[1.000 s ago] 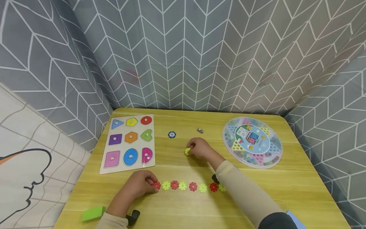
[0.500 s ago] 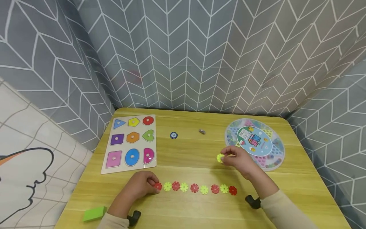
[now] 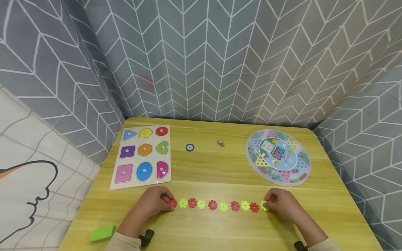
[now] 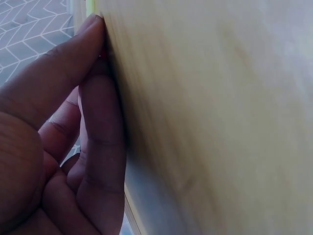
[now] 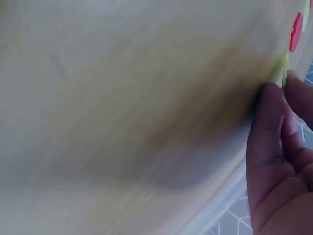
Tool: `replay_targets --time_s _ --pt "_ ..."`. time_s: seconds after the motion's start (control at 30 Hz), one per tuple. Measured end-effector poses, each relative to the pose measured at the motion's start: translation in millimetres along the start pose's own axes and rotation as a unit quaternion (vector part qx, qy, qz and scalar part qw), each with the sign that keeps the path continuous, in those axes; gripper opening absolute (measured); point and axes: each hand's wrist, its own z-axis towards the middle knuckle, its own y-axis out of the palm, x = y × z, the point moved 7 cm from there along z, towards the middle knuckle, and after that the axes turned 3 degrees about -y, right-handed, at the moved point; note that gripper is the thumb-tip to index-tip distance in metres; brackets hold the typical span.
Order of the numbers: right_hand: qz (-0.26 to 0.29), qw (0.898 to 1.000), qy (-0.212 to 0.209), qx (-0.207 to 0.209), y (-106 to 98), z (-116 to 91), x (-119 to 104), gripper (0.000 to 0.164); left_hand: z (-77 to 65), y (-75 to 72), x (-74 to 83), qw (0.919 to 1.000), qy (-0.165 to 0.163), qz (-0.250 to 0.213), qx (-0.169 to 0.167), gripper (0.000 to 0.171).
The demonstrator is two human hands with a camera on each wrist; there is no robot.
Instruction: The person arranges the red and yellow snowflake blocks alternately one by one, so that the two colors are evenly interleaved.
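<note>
A row of red and yellow-green toothed plastic discs, like snowflake building pieces, runs across the wooden table [image 3: 207,230]. At its left end my left hand [image 3: 155,201] pinches a red disc [image 3: 172,203] against the tabletop. In the left wrist view only a speck of red shows between thumb and finger. At the right end my right hand [image 3: 281,203] pinches a yellow-green disc [image 3: 263,205] by its outer edge, close beside a red disc [image 3: 254,207]. The right wrist view shows this yellow-green piece [image 5: 282,67] between thumb and fingertip, down near the table.
Behind the row lie a shape puzzle board [image 3: 143,157] on the left and a round marble game board [image 3: 278,157] on the right. Between them are a poker chip [image 3: 190,147] and a small grey object [image 3: 221,143]. A green block [image 3: 103,234] lies at front left.
My right hand has carried the yellow-green disc from mid-table rightward, then down toward me to the row's right end. My left hand stays on its red disc.
</note>
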Motion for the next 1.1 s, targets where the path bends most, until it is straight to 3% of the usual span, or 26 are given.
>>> replay_targets --time_s 0.07,0.23,0.53,0.83,0.97,1.1 --pt "-0.041 0.999 -0.011 0.005 0 -1 -1 0.02 0.9 0.2 1.1 1.0 0.001 0.0 -0.001 0.028" --pt "-0.072 0.997 -0.03 0.006 2 -2 -5 0.02 1.1 1.0 2.5 1.0 -0.003 -0.002 -0.001 0.028" --pt "-0.04 0.999 -0.009 0.034 -3 -1 -3 0.013 3.0 -2.0 4.5 0.9999 0.0 0.011 -0.009 0.028" --pt "-0.064 0.992 -0.05 0.097 -4 -4 -24 0.023 -0.5 -3.1 5.2 0.9992 0.008 0.021 -0.032 0.036" --pt "-0.055 0.988 -0.071 0.127 -4 -1 -42 0.028 -4.7 -11.1 16.1 0.9987 0.025 0.044 0.0 0.038" --pt "-0.067 0.981 -0.101 0.149 -6 11 -68 0.044 -6.5 -24.8 45.2 0.9924 0.058 0.089 0.062 0.045"
